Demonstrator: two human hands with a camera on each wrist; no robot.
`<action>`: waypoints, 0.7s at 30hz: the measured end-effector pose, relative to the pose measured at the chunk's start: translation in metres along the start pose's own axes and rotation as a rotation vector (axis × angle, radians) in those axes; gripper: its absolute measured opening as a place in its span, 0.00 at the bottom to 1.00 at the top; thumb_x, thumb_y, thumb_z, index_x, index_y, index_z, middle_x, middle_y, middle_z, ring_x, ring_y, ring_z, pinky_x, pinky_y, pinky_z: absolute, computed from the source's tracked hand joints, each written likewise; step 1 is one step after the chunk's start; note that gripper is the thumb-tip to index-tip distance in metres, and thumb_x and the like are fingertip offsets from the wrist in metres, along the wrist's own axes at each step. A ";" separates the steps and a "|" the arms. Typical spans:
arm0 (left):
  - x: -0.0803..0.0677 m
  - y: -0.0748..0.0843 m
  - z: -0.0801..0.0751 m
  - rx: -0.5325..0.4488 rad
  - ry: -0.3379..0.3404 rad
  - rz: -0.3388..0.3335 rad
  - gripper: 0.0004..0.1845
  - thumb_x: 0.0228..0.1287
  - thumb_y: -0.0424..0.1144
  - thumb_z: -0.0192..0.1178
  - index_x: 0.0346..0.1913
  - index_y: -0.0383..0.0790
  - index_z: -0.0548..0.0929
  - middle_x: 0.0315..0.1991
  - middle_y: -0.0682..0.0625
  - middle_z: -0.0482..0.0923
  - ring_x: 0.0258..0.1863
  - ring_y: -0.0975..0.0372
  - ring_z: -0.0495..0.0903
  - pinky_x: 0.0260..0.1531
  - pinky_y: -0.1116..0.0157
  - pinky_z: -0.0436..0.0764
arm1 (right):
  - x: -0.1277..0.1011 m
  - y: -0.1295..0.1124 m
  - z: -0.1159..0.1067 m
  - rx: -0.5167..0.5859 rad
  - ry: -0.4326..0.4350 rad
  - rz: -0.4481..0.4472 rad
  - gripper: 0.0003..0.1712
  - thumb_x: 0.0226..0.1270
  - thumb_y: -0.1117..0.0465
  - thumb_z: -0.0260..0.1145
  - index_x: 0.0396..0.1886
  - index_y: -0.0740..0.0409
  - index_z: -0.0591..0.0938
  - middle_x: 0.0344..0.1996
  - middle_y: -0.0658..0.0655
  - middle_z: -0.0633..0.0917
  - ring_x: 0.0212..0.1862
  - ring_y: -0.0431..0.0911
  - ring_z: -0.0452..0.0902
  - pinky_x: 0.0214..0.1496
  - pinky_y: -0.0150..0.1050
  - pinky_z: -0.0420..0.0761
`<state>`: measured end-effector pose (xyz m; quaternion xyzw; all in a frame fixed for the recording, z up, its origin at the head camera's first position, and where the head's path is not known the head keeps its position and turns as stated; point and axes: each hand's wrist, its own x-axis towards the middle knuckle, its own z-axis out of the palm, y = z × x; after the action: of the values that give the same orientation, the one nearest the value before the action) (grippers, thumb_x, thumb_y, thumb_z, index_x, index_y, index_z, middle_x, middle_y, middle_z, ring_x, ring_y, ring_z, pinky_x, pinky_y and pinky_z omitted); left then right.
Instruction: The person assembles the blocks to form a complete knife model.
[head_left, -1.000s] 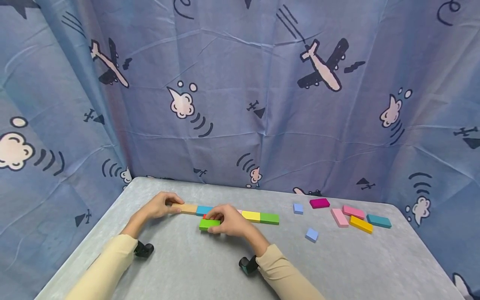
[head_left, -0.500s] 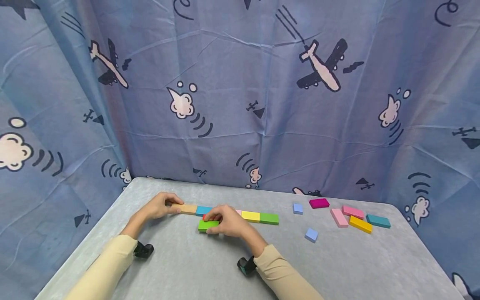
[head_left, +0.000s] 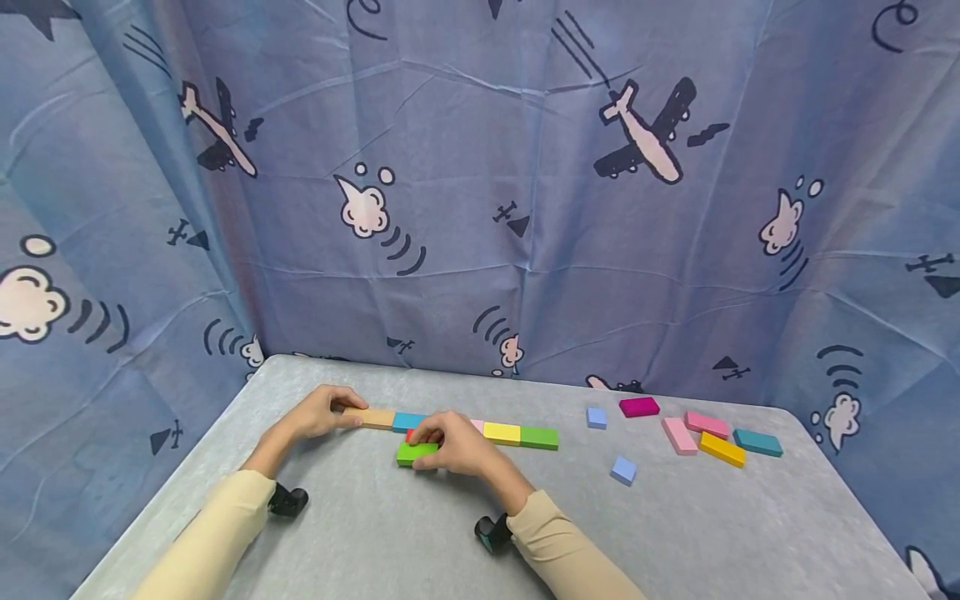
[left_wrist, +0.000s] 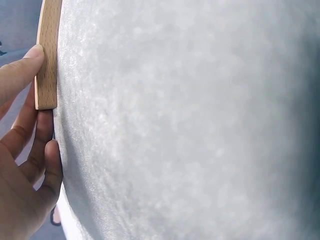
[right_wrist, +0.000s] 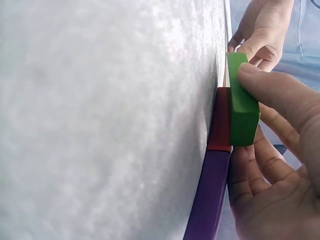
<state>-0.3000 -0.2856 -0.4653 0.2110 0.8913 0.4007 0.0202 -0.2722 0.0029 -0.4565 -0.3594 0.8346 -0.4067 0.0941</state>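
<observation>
Held block: a bright green rectangular wooden block (head_left: 417,451), flat-faced with square edges, pinched between the thumb and fingers of the right hand (head_left: 459,446); it rests on top of a red rectangular block (right_wrist: 220,120).
Under the grip: in the right wrist view the red block butts end to end against a purple rectangular block (right_wrist: 207,197), both flat on the grey felt-covered table (head_left: 390,533) beneath the right palm.
Other hand: the left hand (head_left: 318,412) holds the outer end of a plain natural-wood rectangular block (head_left: 372,417), thumb tip on its top face and fingers curled below its end.
Row beyond the grip: just past the right fingers lies a line of blocks set end to end, the natural-wood one, one light blue (head_left: 408,421), a sliver of pink mostly hidden by the hand, one yellow (head_left: 502,432), one darker green (head_left: 539,437).
Loose pieces: well off to the right of the grip, two small pale-blue squares (head_left: 596,417), one magenta block (head_left: 639,407), two pink (head_left: 679,435), one orange-yellow (head_left: 722,448), one teal (head_left: 757,442).
Backdrop: blue curtain printed with aeroplanes (head_left: 480,183).
</observation>
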 end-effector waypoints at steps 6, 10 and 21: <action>0.000 0.002 0.000 -0.012 0.004 -0.010 0.10 0.52 0.30 0.69 0.39 0.34 0.84 0.35 0.48 0.81 0.33 0.58 0.75 0.34 0.64 0.74 | -0.001 -0.001 0.000 -0.013 -0.002 0.013 0.15 0.47 0.63 0.77 0.37 0.54 0.85 0.32 0.46 0.82 0.36 0.42 0.76 0.39 0.31 0.74; 0.000 0.002 0.000 -0.014 0.003 -0.013 0.10 0.52 0.30 0.69 0.39 0.34 0.84 0.34 0.48 0.81 0.33 0.57 0.75 0.34 0.63 0.74 | 0.000 0.000 0.000 -0.016 -0.006 0.022 0.15 0.47 0.62 0.77 0.37 0.53 0.85 0.32 0.46 0.82 0.36 0.42 0.76 0.39 0.32 0.74; 0.000 0.000 0.001 -0.005 0.010 -0.026 0.10 0.52 0.30 0.69 0.39 0.35 0.85 0.34 0.49 0.81 0.34 0.58 0.76 0.35 0.63 0.74 | 0.001 0.000 0.000 -0.008 -0.024 0.045 0.16 0.46 0.64 0.78 0.37 0.54 0.85 0.31 0.45 0.82 0.35 0.41 0.75 0.39 0.32 0.74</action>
<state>-0.3002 -0.2847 -0.4660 0.1974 0.8931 0.4037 0.0212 -0.2726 0.0026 -0.4560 -0.3458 0.8429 -0.3967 0.1120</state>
